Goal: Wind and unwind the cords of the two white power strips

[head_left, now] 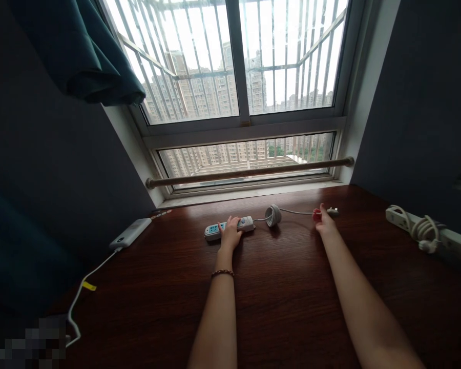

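Note:
A white power strip (247, 223) with blue socket faces lies on the brown wooden tabletop (276, 287). My left hand (231, 232) is closed over its middle, fingers across the top and far side. From the strip's right end runs a white power cord (295, 212), wound partway along into a small coil (273, 216) that rests on the wood. My right hand (325, 221) is closed on the cord's far end, just behind the plug (333, 210), whose prongs point right. A small red piece (317, 215) shows at the left of these fingers; I cannot make out what it is.
On the right lies another white power strip (457, 245) with its cord bundled around it. A white power bank-like device (130, 233) with a white cable (77, 297) lies at the left. Beyond the tabletop are a window rail (249, 174) and a barred window; a teal curtain (88, 66) hangs upper left.

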Demonstrator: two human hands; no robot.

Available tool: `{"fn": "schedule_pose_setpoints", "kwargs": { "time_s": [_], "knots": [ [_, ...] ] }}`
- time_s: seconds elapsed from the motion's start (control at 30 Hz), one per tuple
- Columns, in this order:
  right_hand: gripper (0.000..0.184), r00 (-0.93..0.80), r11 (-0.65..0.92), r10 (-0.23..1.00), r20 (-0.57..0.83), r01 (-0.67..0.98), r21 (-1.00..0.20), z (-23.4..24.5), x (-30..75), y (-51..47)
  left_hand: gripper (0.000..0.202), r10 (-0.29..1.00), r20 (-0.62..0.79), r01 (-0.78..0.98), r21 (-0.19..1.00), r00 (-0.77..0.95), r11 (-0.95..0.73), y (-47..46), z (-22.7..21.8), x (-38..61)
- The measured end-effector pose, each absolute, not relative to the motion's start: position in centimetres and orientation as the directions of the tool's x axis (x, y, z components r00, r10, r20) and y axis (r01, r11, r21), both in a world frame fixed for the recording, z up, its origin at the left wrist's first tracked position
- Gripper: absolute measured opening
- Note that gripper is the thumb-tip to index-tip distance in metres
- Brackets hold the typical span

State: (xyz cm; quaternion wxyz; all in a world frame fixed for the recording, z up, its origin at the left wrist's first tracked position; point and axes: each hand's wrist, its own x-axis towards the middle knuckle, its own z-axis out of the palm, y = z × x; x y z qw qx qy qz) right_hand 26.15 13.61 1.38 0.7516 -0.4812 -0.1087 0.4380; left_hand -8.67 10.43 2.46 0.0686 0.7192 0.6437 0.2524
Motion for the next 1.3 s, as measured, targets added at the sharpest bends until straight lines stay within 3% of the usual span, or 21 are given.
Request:
{"fn": "schedule_pose_setpoints", "kwargs": {
  "time_s": [0.17, 0.43, 0.83, 1.1, 1.3],
  "knots": [
    [0.023, 0.627, 0.292, 0.725, -0.285, -0.655, -0.697, 1.4, 26.4, 13.8, 0.048, 0.955, 0.296, 0.904, 0.401, 0.026, -0.149, 10.4, 2.5, -8.3],
    [0.021, 0.593, 0.362, 0.764, -0.253, -0.719, -0.593, 0.7, 26.7, 14.0, 0.055, 0.962, 0.273, 0.912, 0.401, -0.025, -0.09, 10.5, 2.2, -8.0],
    [0.017, 0.554, 0.337, 0.797, -0.24, -0.739, -0.584, 0.1, 26.5, 14.2, 0.056, 0.959, 0.28, 0.913, 0.401, -0.043, -0.076, 10.4, 2.2, -7.5],
    [0.032, 0.477, 0.258, 0.841, -0.256, -0.769, -0.586, -0.2, 26.6, 14.2, 0.054, 0.959, 0.28, 0.904, 0.418, -0.033, -0.091, 9.8, 2.8, -7.3],
    [0.055, 0.426, 0.216, 0.869, -0.252, -0.784, -0.582, 0.2, 26.6, 13.9, 0.056, 0.958, 0.282, 0.901, 0.427, -0.048, -0.08, 9.9, 2.8, -7.1]
  ]
}}
